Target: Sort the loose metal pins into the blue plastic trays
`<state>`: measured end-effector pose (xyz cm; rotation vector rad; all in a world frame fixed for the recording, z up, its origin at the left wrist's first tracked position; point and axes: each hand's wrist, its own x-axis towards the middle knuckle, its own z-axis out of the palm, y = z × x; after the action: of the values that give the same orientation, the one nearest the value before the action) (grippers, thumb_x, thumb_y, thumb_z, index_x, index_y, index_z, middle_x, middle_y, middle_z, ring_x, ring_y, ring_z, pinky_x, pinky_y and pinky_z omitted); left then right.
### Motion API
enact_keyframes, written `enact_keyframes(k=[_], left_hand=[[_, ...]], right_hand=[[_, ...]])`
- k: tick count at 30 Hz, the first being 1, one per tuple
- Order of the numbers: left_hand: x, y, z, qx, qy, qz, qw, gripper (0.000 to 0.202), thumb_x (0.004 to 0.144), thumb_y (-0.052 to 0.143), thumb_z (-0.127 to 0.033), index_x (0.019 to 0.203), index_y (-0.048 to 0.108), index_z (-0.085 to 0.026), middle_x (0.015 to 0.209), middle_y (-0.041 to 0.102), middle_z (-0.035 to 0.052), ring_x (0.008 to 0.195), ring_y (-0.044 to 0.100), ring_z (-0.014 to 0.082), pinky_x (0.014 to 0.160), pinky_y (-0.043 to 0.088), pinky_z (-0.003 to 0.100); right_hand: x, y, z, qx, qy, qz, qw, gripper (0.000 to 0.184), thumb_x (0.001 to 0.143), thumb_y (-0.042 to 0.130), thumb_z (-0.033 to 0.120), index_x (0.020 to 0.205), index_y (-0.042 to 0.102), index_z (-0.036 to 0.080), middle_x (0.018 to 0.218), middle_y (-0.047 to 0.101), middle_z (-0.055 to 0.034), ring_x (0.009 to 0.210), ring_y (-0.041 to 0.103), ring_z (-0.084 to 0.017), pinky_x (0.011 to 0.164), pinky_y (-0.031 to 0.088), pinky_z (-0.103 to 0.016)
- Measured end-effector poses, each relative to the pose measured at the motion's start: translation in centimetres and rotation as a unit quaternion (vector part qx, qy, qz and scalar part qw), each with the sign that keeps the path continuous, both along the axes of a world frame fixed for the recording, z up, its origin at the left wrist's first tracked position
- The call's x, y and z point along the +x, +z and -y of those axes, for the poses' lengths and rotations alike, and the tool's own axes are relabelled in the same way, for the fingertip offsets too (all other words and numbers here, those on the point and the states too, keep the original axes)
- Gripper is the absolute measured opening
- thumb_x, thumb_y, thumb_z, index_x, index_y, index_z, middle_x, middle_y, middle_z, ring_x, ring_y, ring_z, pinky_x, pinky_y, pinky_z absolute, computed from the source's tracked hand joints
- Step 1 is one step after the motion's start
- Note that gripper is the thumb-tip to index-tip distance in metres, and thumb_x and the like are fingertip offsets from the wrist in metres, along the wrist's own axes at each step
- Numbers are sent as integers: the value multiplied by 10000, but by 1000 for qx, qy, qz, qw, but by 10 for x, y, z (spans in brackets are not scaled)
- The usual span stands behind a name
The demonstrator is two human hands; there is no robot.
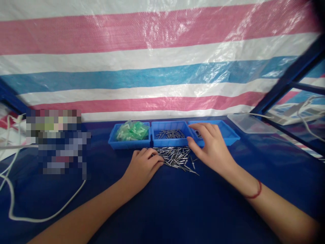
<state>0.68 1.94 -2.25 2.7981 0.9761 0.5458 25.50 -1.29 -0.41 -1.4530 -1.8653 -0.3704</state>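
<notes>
A loose pile of pop rivets lies on the blue tabletop, right in front of the middle blue bin. My left hand rests at the pile's left edge, its fingers curled and its thumb close to the index finger; whatever they hold is hidden. Over the near left part of the right blue bin hovers my right hand, thumb and fingers apart and nothing visible between them. More rivets lie inside the middle bin. Some small metal pieces show behind my right hand in the right bin.
The left blue bin holds green and clear plastic bags. A translucent plastic lid lies at the back right. White cables loop across the left, beside a blurred-out patch. A striped tarp hangs behind the table.
</notes>
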Motion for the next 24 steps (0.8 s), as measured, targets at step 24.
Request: enact_keyframes(k=[24], left_hand=[[7, 2, 12, -64, -45, 160, 984, 120, 920, 531, -258, 965, 634, -216, 962, 653, 20, 916, 597, 153, 819, 420, 300]], right_hand=[[-53, -8, 27, -122, 203, -231, 944, 23, 857, 601, 205, 844, 619, 204, 843, 623, -34, 825, 586, -157, 734, 471, -290]])
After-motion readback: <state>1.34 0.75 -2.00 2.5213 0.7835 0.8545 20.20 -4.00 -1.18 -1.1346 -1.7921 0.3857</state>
